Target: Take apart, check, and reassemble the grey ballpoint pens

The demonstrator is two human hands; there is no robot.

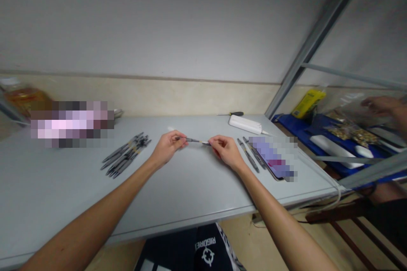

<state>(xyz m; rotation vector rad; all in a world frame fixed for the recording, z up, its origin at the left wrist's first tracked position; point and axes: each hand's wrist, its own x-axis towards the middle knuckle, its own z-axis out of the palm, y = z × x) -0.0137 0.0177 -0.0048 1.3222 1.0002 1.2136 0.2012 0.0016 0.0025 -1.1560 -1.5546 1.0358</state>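
My left hand (167,147) and my right hand (225,149) meet over the middle of a pale grey table (190,190). Between them they hold one slim grey pen (196,140), level and a little above the tabletop. The left hand's fingers pinch the pen's left end. The right hand's fingers are closed on its right end, where a light-coloured tip shows. A pile of several grey pens (125,155) lies to the left of my left hand. Three more pens (249,154) lie just right of my right hand.
A white oblong device (245,124) and a black-handled screwdriver (231,114) lie at the table's back right. A phone (276,161) rests near the right edge. Beyond a metal frame (305,51), another person's hand (383,106) reaches over a blue tray (318,133).
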